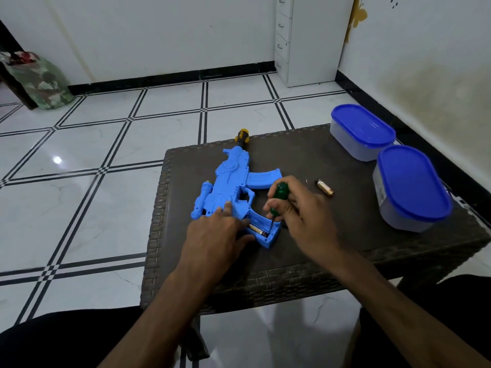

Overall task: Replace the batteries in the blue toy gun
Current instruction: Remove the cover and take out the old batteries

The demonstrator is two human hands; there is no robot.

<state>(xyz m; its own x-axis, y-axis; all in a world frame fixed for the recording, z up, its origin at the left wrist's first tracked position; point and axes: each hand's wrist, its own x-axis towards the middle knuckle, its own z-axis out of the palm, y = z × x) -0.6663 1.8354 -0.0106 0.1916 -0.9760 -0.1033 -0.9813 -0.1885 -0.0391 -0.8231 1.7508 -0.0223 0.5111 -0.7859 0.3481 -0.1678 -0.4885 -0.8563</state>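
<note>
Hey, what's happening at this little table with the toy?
A person is swapping batteries in a blue toy gun lying on a dark wicker table. The left hand presses the gun down, while the right hand holds a green-handled screwdriver, its tip down in the open battery compartment, where a battery sits. Another battery lies loose on the table near two blue-lidded containers.

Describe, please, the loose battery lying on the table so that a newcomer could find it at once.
Start at the dark woven table and find the two blue-lidded plastic containers along its right side. The loose battery lies flat on the bare top between the nearer container and the right hand gripping the green-handled screwdriver. It is a small gold cylinder with a dark end, lying outside the blue toy gun.
</note>
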